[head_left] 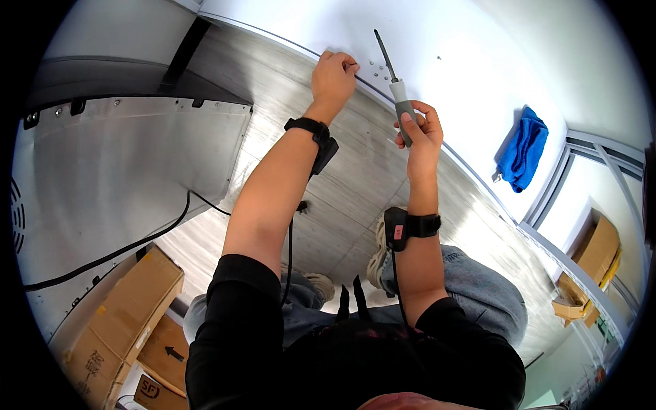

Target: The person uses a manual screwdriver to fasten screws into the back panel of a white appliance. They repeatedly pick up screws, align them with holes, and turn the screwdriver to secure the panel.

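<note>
My right hand point(421, 133) is wrapped round the grey handle of a screwdriver point(398, 102). Its dark shaft points up and away, over the white tabletop point(471, 89). At the table's near edge, my left hand point(334, 80) has its fingers curled in a pinch; whatever is between them, if anything, is hidden. Several small screws point(378, 70) lie loose on the white surface just right of my left fingertips. One more small dark piece point(439, 58) lies farther right, apart from the others.
A folded blue cloth point(523, 149) lies at the table's right part. Left of me stands a large metal-panelled appliance point(130, 150) with a black cable point(164, 229) trailing from it. Cardboard boxes point(126, 321) sit at lower left. A metal rack point(581, 266) holding cardboard is at right.
</note>
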`<state>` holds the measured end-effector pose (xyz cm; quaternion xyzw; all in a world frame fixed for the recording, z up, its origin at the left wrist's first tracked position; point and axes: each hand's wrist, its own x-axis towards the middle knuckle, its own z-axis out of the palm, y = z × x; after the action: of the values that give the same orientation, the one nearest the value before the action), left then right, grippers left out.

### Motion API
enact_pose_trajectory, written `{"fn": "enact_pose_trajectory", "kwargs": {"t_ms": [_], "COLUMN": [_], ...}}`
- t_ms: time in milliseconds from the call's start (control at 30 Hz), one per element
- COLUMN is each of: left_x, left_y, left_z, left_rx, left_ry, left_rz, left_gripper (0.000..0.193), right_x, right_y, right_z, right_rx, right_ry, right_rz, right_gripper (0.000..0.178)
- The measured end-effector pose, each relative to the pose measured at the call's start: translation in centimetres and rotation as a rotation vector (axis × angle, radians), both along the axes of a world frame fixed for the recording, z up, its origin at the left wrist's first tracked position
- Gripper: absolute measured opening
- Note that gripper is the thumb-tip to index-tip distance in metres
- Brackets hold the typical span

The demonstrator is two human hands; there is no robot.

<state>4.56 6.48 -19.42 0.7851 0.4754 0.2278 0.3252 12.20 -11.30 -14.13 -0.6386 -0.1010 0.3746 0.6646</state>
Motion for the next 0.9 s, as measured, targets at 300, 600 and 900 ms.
{"fn": "enact_pose_trajectory", "kwargs": {"t_ms": [300,600,900], "left_x": [-3.0,-19.8,-31.5], "left_y": [0.1,-2.3,-7.8], "left_z": [2.6,11.8,15.9], "left_rx": [-0.495,-0.905,-0.779], "left_ry": [-0.294,-0.931,-1.183], "left_rz": [-0.042,-0.111,0.165], "left_gripper": [0.008,0.006,0.01], "right_x": [-0.9,-2.3,-8.1], "right_y": [0.9,2.4,5.4], "right_z": [1.2,3.3,6.1], "right_rx": [-0.039,0.151,0.318], "right_ry": [-0.028,-0.004,-0.001], "right_rz": [0.123,0.63,1.059], "right_gripper": [0.025,0.035,0.035]}}
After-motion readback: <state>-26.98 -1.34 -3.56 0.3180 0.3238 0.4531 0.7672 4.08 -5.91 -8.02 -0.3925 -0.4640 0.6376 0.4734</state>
